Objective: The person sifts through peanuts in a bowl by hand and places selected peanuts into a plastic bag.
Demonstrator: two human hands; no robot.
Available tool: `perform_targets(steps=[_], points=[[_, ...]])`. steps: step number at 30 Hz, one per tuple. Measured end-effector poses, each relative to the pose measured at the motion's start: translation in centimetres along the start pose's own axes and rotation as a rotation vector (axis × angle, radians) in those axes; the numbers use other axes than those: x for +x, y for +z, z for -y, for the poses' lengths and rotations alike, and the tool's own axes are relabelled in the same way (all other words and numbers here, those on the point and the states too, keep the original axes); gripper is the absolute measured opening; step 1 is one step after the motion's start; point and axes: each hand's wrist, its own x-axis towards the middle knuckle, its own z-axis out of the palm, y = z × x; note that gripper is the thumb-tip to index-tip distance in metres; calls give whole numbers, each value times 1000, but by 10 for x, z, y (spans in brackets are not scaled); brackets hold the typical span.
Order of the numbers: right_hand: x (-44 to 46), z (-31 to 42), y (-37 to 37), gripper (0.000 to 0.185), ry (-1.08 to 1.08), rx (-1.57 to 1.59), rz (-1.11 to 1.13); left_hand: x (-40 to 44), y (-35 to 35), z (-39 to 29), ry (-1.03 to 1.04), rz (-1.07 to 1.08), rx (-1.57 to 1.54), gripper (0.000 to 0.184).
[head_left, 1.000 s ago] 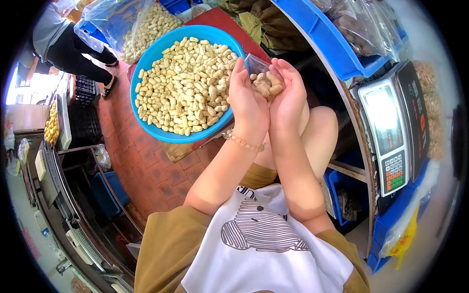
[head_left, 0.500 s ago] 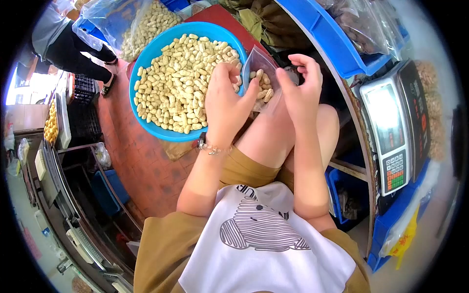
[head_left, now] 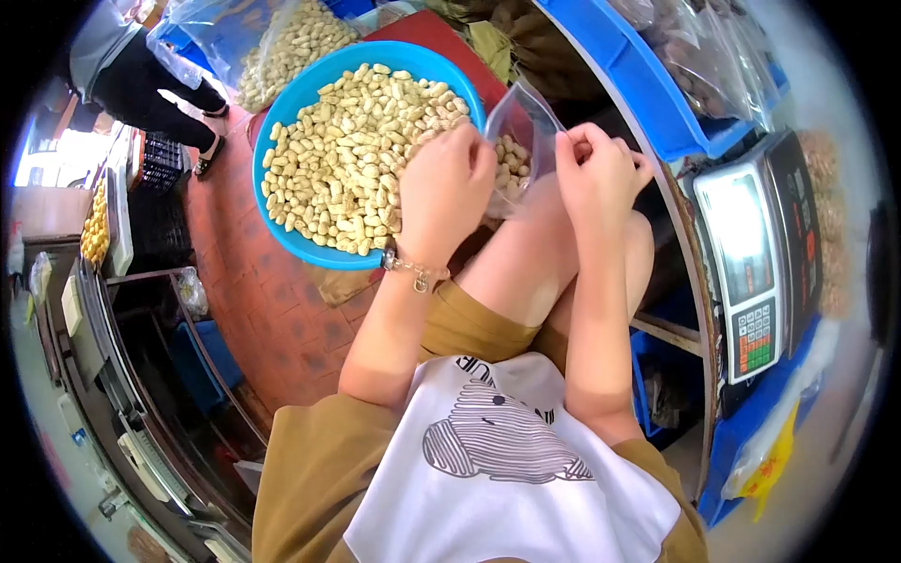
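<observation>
Both hands are at a clear plastic bag (head_left: pixel 526 127) with several peanuts (head_left: pixel 510 167) inside, above my thigh. My left hand (head_left: pixel 449 188) is closed at the bag's left side, overlapping the basin's right edge, with its fingertips mostly hidden. My right hand (head_left: pixel 598 174) pinches the bag's right edge between thumb and fingers. Beside the bag, a round blue basin (head_left: pixel 282 235) is filled with unshelled peanuts (head_left: pixel 347 159).
A scale (head_left: pixel 741 244) with a lit display stands at right, below a blue tray (head_left: pixel 648 84) holding bagged goods. Another bag of peanuts (head_left: pixel 300 47) lies behind the basin. A person (head_left: pixel 145 84) stands at upper left. Shelving (head_left: pixel 188 319) lines the left.
The hands, cupped together around the bag earlier, have moved apart to its two sides. The right hand's fingers have closed on the bag's edge, and the bag is spread wider between them.
</observation>
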Motion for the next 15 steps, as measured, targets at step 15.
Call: perform_targets(steps=[15], points=[[-37,141,26,20,52,1217,384,-9,-86,137,-297,-343,-225,36]])
